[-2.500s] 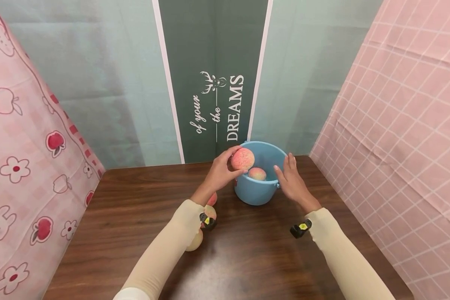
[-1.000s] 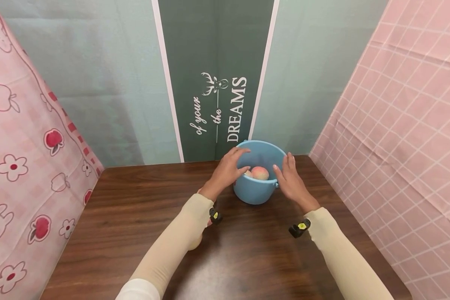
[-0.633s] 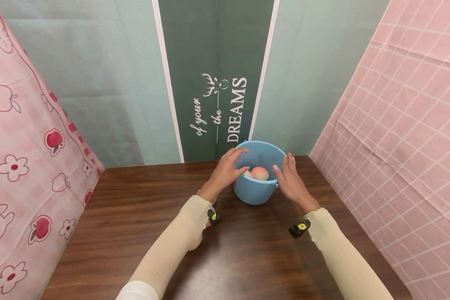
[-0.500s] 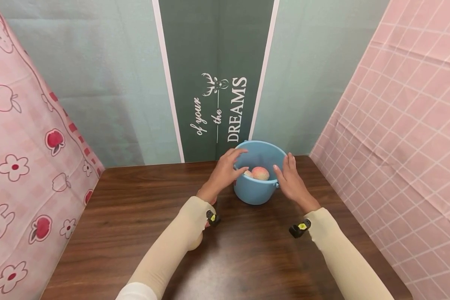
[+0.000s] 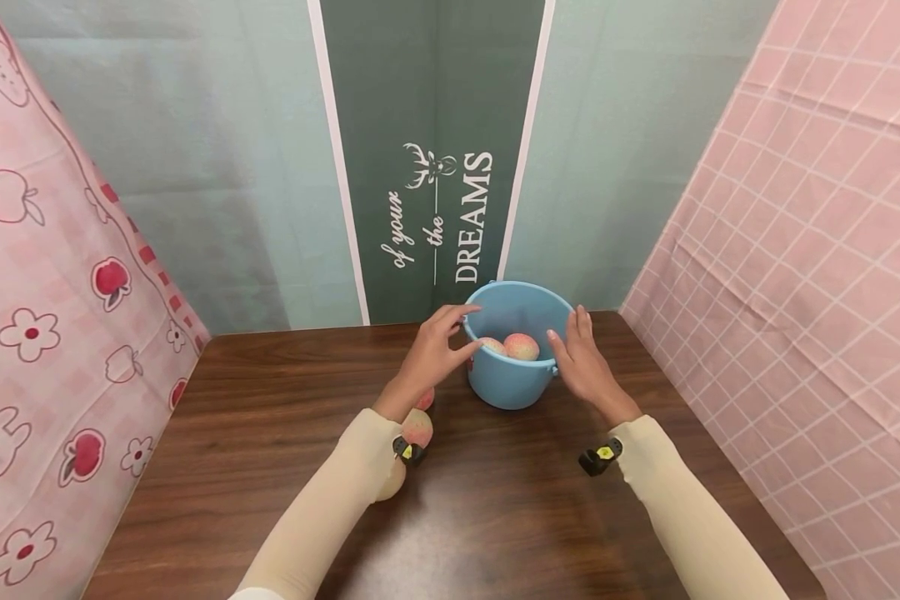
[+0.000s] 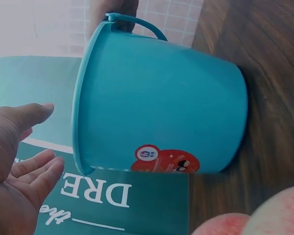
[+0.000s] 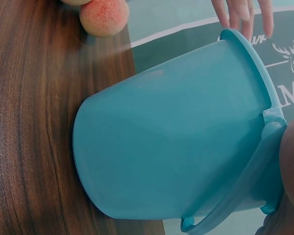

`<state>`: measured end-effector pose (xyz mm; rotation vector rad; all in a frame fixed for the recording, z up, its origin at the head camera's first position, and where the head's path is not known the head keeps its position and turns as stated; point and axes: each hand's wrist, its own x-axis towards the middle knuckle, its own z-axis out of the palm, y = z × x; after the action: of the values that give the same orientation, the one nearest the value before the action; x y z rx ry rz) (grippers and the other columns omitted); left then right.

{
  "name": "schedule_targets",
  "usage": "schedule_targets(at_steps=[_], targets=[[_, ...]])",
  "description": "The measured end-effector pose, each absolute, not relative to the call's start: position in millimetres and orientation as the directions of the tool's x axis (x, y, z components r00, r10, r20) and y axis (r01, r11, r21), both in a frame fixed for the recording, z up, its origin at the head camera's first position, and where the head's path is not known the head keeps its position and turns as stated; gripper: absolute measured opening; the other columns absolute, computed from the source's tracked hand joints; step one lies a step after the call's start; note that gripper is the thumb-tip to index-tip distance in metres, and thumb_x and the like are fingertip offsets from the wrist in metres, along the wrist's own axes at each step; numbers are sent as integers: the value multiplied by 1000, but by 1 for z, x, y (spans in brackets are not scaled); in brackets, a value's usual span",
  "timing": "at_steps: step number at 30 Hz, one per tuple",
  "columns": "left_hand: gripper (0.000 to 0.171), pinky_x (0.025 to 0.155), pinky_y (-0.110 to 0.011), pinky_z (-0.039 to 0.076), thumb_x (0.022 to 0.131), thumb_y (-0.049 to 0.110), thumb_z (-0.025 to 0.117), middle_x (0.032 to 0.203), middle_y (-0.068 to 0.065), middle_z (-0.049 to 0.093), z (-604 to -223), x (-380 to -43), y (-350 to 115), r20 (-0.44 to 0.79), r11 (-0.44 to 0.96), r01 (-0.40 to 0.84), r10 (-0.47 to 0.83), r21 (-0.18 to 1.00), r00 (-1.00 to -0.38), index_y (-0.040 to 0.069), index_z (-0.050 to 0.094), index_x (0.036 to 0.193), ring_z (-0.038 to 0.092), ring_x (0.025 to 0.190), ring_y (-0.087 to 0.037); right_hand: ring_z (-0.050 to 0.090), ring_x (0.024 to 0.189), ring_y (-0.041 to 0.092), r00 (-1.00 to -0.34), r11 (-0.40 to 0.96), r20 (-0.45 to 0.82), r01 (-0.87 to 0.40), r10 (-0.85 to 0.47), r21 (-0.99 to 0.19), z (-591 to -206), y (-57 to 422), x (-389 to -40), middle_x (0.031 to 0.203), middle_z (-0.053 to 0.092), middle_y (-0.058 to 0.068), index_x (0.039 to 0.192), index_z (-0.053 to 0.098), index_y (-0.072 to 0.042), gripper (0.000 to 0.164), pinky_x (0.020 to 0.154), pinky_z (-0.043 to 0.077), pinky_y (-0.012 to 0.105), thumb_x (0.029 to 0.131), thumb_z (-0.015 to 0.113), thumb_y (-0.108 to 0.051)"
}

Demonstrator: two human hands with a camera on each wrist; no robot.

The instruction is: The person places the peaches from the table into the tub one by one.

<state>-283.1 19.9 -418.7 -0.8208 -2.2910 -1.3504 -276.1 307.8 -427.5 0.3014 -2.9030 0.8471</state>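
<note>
A light blue bucket (image 5: 510, 387) with a handle stands upright at the back of the table. Inside it show a pink-yellow peach (image 5: 522, 347) and part of a second one (image 5: 492, 344). My left hand (image 5: 432, 354) is just left of the rim, thumb and fingers spread, holding nothing; the left wrist view has it apart from the bucket wall. At the bucket's right side my right hand (image 5: 588, 365) rests against the rim with its fingers straight. Several peaches lie in a row by my left wrist, among them a pink-cream one (image 5: 417, 427), partly hidden by the sleeve.
The brown wooden table (image 5: 495, 517) meets a green cloth backdrop (image 5: 427, 100) with white lettering right behind the bucket. Pink patterned cloth (image 5: 37, 292) hangs on the left, and pink checked cloth (image 5: 810, 250) on the right.
My left hand has let go of a peach into the bucket and then drawn back left and down from the rim. More peaches on the table show now. My right hand has stayed at the rim.
</note>
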Motion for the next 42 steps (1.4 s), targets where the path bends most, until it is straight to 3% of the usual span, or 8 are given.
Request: schedule_targets(at_steps=[9,15,29,39,42], targets=[[58,98,-41,53,82,7,85,129,-14,61,-431,-269,5,543,370,599,253,711,-801,5,61,135,61,118,-26,-17,153,32,-976,816,155,-216,-156,-536,-426,308,-274,166,-23,12,158,-7,5,84,119,10,64,108,23,-56],[55,99,-38,53,84,12,85,128,-8,62,-435,-261,-5,514,383,564,233,732,-826,10,62,134,61,118,-23,-16,153,33,-975,818,157,-219,-160,-531,-427,306,-273,166,-23,12,158,-7,5,84,118,11,65,108,24,-55],[55,101,-44,52,85,13,84,130,-5,61,-442,-246,-16,468,345,514,212,786,-858,12,61,135,60,120,-20,-18,153,32,-974,816,156,-222,-164,-533,-430,311,-269,166,-23,12,157,-7,6,84,119,11,65,108,23,-55],[56,98,-54,52,84,11,85,130,-12,62,-451,-237,-28,477,321,517,201,793,-856,5,61,134,60,121,-36,-16,153,34,-973,815,162,-224,-161,-535,-429,307,-268,166,-23,13,157,-7,6,83,119,11,65,108,23,-55],[56,99,-50,52,84,13,85,130,-9,62,-454,-233,-30,462,333,500,193,799,-866,8,62,135,60,121,-33,-15,153,35,-973,815,166,-226,-160,-534,-430,306,-269,166,-23,14,157,-7,6,83,119,11,65,108,23,-55]])
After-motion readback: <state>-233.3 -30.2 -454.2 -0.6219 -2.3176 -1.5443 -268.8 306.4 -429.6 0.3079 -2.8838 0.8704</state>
